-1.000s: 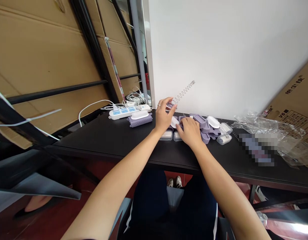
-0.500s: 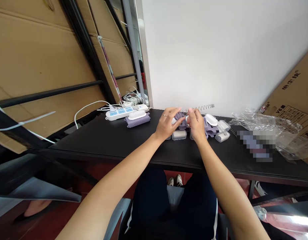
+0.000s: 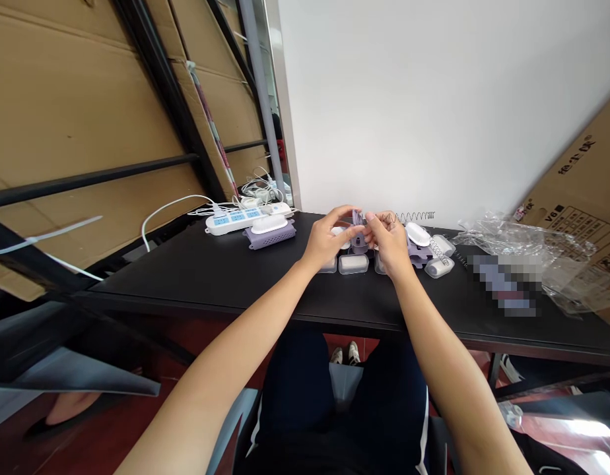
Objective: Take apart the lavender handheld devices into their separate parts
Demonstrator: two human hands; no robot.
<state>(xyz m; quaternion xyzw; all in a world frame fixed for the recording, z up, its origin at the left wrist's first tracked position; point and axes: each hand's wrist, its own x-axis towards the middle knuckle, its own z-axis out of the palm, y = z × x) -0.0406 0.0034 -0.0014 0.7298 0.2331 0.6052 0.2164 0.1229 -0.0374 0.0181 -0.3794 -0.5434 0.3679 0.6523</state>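
My left hand (image 3: 327, 239) is closed, thumb and fingers pinching a small purple plastic part (image 3: 357, 218) held up above the table. Right beside it my right hand (image 3: 390, 243) is closed in a pinch, its fingertips meeting the part. A long thin coil spring (image 3: 418, 216) sticks out to the right from behind the right hand's fingers; its other end is hidden. Below the hands lie small clear cases with white rolls inside, one case (image 3: 353, 264) in plain sight. More purple pieces lie behind them, partly covered by my hands.
To the left stand a purple holder with a white top (image 3: 269, 231) and a white power strip (image 3: 236, 220) with cables. On the right are a white oval piece (image 3: 418, 234), another clear case (image 3: 439, 267), crumpled clear plastic (image 3: 527, 241) and a cardboard box (image 3: 582, 191). A white wall (image 3: 408, 99) rises behind the table.
The purple part has come up into view between my hands. The spring has shifted a little right and down along with my right hand. The view has tilted slightly.
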